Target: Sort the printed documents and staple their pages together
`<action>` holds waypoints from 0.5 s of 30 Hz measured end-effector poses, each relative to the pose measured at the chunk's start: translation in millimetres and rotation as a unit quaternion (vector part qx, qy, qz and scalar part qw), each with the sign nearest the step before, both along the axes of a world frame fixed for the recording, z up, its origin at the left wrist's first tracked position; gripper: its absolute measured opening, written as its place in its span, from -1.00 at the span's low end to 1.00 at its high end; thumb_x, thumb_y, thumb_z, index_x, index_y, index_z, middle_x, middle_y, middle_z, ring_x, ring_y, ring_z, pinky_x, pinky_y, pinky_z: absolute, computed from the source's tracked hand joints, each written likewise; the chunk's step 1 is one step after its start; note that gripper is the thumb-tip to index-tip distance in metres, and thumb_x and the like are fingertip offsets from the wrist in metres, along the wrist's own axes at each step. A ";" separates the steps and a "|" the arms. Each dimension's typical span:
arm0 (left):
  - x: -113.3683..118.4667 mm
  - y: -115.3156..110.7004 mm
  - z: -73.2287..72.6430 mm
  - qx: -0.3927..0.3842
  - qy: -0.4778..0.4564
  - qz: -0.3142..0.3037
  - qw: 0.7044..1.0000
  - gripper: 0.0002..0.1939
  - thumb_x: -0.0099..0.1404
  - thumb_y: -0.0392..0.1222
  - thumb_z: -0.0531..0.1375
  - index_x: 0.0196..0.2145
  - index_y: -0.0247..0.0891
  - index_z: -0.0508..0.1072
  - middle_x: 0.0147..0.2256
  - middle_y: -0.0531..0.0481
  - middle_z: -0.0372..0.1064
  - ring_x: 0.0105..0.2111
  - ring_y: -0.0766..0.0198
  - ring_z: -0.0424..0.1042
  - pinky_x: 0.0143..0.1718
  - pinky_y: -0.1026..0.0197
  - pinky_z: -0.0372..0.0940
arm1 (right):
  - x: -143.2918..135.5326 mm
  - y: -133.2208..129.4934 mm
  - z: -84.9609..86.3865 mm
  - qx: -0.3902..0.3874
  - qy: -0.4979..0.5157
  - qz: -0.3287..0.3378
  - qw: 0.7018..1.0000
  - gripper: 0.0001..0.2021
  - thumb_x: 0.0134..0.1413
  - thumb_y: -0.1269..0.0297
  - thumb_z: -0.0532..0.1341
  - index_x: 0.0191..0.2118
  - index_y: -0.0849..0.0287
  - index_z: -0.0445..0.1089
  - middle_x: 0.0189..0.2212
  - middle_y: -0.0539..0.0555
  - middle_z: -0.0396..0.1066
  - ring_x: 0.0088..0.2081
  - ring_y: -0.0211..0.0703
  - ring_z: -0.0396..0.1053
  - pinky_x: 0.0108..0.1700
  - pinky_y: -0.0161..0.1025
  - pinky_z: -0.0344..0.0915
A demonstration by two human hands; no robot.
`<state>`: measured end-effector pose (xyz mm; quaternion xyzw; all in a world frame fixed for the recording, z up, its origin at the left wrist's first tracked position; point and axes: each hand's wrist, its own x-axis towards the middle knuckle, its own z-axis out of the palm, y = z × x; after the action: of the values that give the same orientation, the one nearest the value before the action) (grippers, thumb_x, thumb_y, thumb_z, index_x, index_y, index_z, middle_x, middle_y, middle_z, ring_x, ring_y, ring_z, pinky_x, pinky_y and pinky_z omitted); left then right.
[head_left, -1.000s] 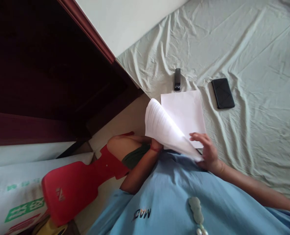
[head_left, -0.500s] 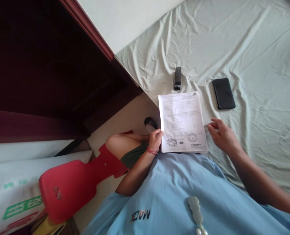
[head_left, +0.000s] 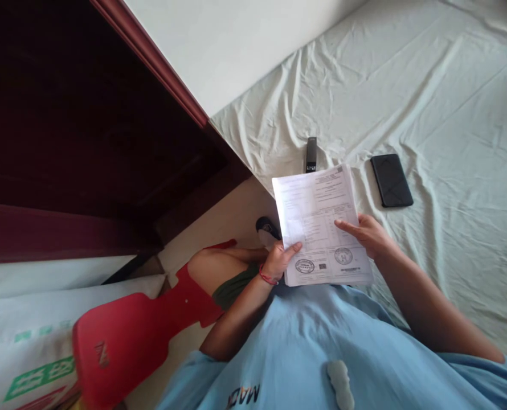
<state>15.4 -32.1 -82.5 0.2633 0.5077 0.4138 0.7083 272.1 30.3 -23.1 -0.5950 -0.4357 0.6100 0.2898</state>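
Observation:
A stack of printed papers [head_left: 317, 228] with two round stamps near its lower edge is held over my lap, slightly tilted. My left hand [head_left: 280, 260] grips its left edge, thumb on top and fingers hidden beneath; a red string circles that wrist. On the right edge, my right hand [head_left: 367, 232] also holds the papers, its thumb lying across the printed face and the other fingers underneath. Just beyond the top edge of the papers lies a small black device [head_left: 311, 154], partly covered by them. A black phone-like slab [head_left: 392, 180] rests on the sheet to the right.
A pale wrinkled bedsheet [head_left: 462, 171] spreads to the right. On the left stand a red plastic chair [head_left: 121, 336], white printed sacks [head_left: 18, 319] and dark wooden furniture [head_left: 86, 125]. A white wall [head_left: 228, 45] rises behind.
My right hand has come in from beside the papers and taken hold of their right edge. My left thumb now reaches further over the page. The papers have tilted a little.

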 end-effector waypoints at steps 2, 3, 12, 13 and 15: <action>-6.8 7.6 7.4 0.052 0.018 -0.006 0.998 -0.44 0.12 0.19 0.54 -0.09 -0.32 0.73 0.00 -0.24 0.66 -0.05 -0.05 0.66 0.13 -0.09 0.49 | 2.2 4.3 4.2 -0.058 0.123 -0.005 0.991 -0.49 -0.10 -0.18 0.54 -0.14 0.11 0.63 -0.20 0.21 0.69 -0.13 0.31 0.67 -0.05 0.23 0.63; -10.3 15.5 13.1 0.080 0.037 -0.007 0.996 -0.46 0.14 0.18 0.54 -0.09 -0.30 0.73 -0.01 -0.23 0.66 -0.03 -0.06 0.65 0.14 -0.10 0.49 | 3.9 8.0 7.6 -0.066 0.156 -0.011 0.986 -0.47 -0.16 -0.15 0.58 -0.14 0.10 0.64 -0.19 0.19 0.70 -0.13 0.30 0.67 -0.02 0.25 0.63; -13.1 148.2 65.4 0.309 0.070 -0.021 0.948 -0.31 0.07 0.20 0.57 0.05 -0.23 0.65 -0.09 -0.19 0.66 0.05 -0.11 0.62 0.23 -0.23 0.46 | 23.6 66.0 60.6 0.284 0.104 0.028 0.953 -0.55 0.05 -0.05 0.55 0.03 -0.04 0.65 0.03 0.08 0.66 0.14 0.24 0.58 0.24 0.28 0.52; -13.5 157.7 65.2 0.323 0.082 -0.029 0.942 -0.28 0.06 0.20 0.57 0.09 -0.23 0.63 -0.09 -0.20 0.65 0.05 -0.12 0.62 0.25 -0.24 0.45 | 25.9 70.8 63.6 0.293 0.089 0.046 0.951 -0.54 0.04 -0.07 0.55 0.04 -0.03 0.65 0.02 0.09 0.66 0.13 0.24 0.59 0.23 0.28 0.53; -15.8 169.4 61.0 0.341 0.118 -0.039 0.932 -0.22 0.05 0.20 0.58 0.12 -0.26 0.61 -0.08 -0.22 0.65 0.07 -0.13 0.60 0.30 -0.26 0.40 | 29.5 78.0 65.6 0.295 0.074 0.087 0.949 -0.50 0.02 -0.11 0.55 0.04 -0.01 0.64 0.01 0.12 0.67 0.09 0.24 0.60 0.20 0.26 0.55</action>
<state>-0.4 137.3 -21.6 0.5554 0.4051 0.4997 0.5270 301.6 108.3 42.5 -0.3960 -0.6234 0.5195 0.4297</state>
